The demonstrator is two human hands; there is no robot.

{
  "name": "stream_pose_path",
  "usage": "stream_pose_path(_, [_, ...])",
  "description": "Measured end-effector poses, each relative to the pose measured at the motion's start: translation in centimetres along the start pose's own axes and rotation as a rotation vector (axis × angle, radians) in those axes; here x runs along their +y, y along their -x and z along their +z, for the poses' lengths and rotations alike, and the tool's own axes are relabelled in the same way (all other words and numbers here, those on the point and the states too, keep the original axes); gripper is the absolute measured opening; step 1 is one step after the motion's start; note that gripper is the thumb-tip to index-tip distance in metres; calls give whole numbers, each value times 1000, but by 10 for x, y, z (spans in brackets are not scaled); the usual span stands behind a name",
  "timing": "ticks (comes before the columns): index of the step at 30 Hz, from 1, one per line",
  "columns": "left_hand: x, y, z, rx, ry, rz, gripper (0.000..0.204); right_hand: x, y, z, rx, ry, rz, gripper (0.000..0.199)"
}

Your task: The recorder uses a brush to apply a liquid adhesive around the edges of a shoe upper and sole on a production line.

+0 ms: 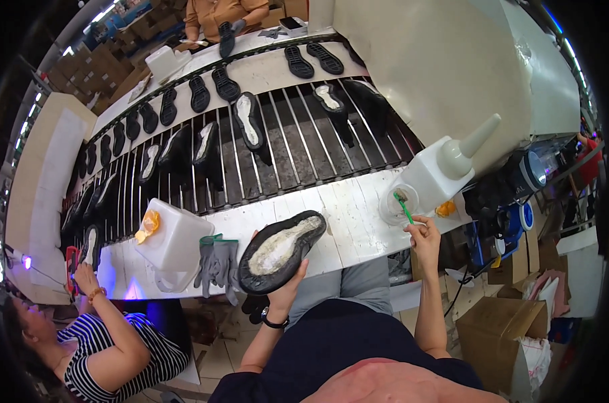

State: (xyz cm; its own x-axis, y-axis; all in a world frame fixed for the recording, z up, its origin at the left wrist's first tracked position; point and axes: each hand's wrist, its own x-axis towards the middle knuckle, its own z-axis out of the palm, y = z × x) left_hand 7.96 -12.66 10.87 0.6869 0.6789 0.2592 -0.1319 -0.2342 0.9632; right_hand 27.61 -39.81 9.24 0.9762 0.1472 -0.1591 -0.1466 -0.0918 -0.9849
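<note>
My left hand (288,287) grips a black shoe upper (298,270), its pale, rough underside turned up, above the front edge of the white bench. Pinched in the fingers of my right hand (425,240) is a small brush with a green handle (406,209). The brush's bristle end sits inside a clear round cup (387,213) on the bench. Just behind the cup stands a white plastic bottle (427,166) with a long pale nozzle. Grey gloves (217,263) hang over the bench edge left of the shoe upper.
Beyond the bench, a rod conveyor (288,151) carries several shoe uppers; black soles (226,84) line its far ledge. Another white container (173,235) stands at left. A co-worker in stripes (126,346) handles an upper; another person (224,17) holds a sole. Cardboard box (499,336) at lower right.
</note>
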Motion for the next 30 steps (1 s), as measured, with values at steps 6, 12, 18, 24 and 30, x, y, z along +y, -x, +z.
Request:
stream_pose_path(6, [11, -5, 16, -83, 61, 64, 92, -45, -8, 48, -206, -473, 83, 19])
stream_pose_path(12, [27, -1, 29, -70, 145, 25, 97, -114, 44, 97, -492, -69, -149, 15])
stream_pose_path(18, [17, 9, 15, -160, 26, 60, 96, -117, 81, 106, -655, 163, -425, 13])
stream_pose_path(24, [10, 21, 24, -103, -123, 162, 92, -113, 100, 100, -766, 186, -446, 17])
stream_pose_path(30, [1, 23, 25, -116, -137, 149, 86, -92, 74, 104, -462, 338, -489, 9])
